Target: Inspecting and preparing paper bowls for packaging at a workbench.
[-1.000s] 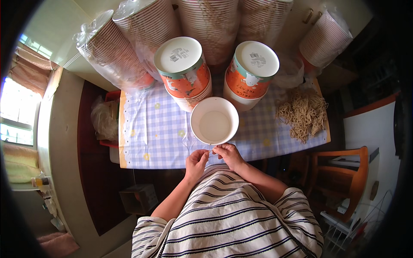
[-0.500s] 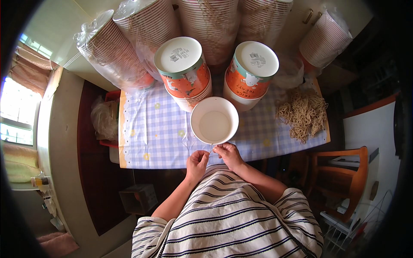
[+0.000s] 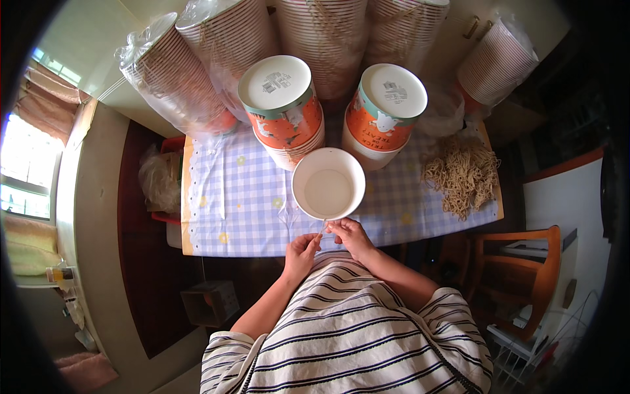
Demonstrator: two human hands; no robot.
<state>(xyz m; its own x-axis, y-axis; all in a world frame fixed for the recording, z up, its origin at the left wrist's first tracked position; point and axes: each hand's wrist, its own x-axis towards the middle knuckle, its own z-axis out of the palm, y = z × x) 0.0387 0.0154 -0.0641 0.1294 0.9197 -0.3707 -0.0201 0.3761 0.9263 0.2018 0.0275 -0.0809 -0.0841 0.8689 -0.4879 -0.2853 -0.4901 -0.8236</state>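
A white paper bucket (image 3: 328, 190) sits at the table's near side with its open mouth toward me. A thin pale cord (image 3: 323, 229) runs between my hands just below the bucket's near rim. My left hand (image 3: 302, 253) is closed in a pinch on the cord, a little apart from the bucket. Close against the bucket's near side, my right hand (image 3: 350, 236) pinches the cord with bent fingers; its fingertips are partly hidden. Behind stand two upside-down stacks of orange and green printed buckets, a left stack (image 3: 283, 125) and a right stack (image 3: 382, 121).
A tangled heap of tan cords (image 3: 462, 174) lies on the right of the checked tablecloth (image 3: 243, 210). Several tall bagged bucket stacks (image 3: 321, 39) line the back. A wooden chair (image 3: 541, 282) stands at the right, and a red crate (image 3: 172, 148) is beyond the table's left edge.
My left hand has turned slightly and shifted a little down, with the cord showing from its fingertips. My right hand stays by the bucket's rim.
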